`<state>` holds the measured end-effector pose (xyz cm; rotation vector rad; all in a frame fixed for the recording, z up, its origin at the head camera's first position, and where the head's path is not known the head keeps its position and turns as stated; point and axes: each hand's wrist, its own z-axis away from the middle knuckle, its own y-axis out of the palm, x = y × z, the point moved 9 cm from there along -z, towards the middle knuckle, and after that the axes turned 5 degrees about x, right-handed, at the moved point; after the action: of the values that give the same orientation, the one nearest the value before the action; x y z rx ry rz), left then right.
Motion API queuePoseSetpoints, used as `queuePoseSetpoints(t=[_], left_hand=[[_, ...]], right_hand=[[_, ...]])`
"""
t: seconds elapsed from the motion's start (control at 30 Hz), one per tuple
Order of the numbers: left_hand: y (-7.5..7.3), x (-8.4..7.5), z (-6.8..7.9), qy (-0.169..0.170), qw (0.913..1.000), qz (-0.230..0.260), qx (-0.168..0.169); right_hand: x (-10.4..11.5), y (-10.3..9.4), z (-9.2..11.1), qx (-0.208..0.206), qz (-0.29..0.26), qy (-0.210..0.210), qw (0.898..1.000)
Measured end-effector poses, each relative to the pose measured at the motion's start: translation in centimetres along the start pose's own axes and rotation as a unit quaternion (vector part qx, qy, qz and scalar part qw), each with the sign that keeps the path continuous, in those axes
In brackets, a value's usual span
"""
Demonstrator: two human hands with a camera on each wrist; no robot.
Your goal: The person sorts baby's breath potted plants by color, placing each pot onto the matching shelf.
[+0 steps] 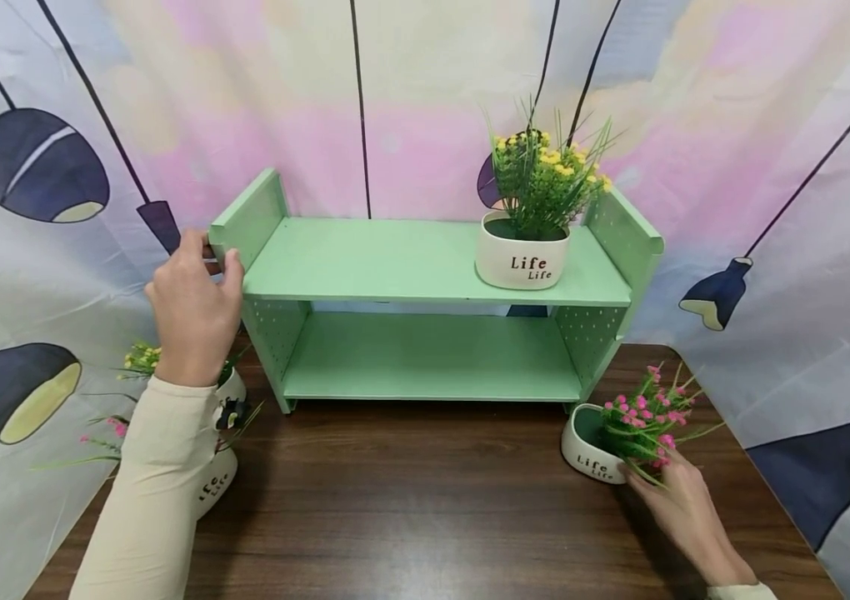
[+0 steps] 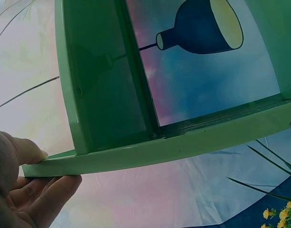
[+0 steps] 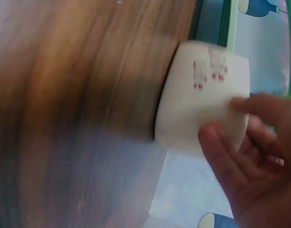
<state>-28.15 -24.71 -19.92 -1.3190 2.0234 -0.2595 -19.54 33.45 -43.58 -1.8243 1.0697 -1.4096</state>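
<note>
A two-tier green shelf (image 1: 380, 258) stands on the table. My left hand (image 1: 196, 312) grips the upper front end of its left side panel (image 1: 252, 212); in the left wrist view the thumb lies on one side of the green edge (image 2: 121, 163) and fingers on the other. At the table's right, my right hand (image 1: 683, 508) holds the right end of a white flowerpot (image 1: 592, 458) marked "Life", with pink artificial flowers. The right wrist view, partly blurred, shows thumb and fingers at the pot's end (image 3: 197, 111). Some right fingers are hidden by the leaves.
Another white flowerpot (image 1: 518, 254) with yellow flowers stands on the upper tier, toward the right. Two more pots, one with yellow flowers (image 1: 142, 358) and one with pink (image 1: 119, 427), are partly behind my left forearm. A printed curtain (image 1: 425, 108) hangs behind the brown table (image 1: 410, 500).
</note>
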Motion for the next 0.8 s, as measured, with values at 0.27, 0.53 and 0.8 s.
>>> queuePoseSetpoints(t=[0.27,0.53,0.8], left_hand=[[0.0,0.0,0.0,0.000,1.0000,0.000,-0.001],[0.0,0.1,0.0,0.002,1.0000,0.001,-0.003],[0.0,0.2,0.1,0.006,0.9999,0.004,-0.009]], right_hand=[[1.9,1.1,0.9,0.029,-0.052,-0.050,0.997],[3.4,2.0,0.8,-0.008,-0.057,-0.105,0.993],[3.3,2.3,0.5,-0.008,-0.066,-0.070,0.995]])
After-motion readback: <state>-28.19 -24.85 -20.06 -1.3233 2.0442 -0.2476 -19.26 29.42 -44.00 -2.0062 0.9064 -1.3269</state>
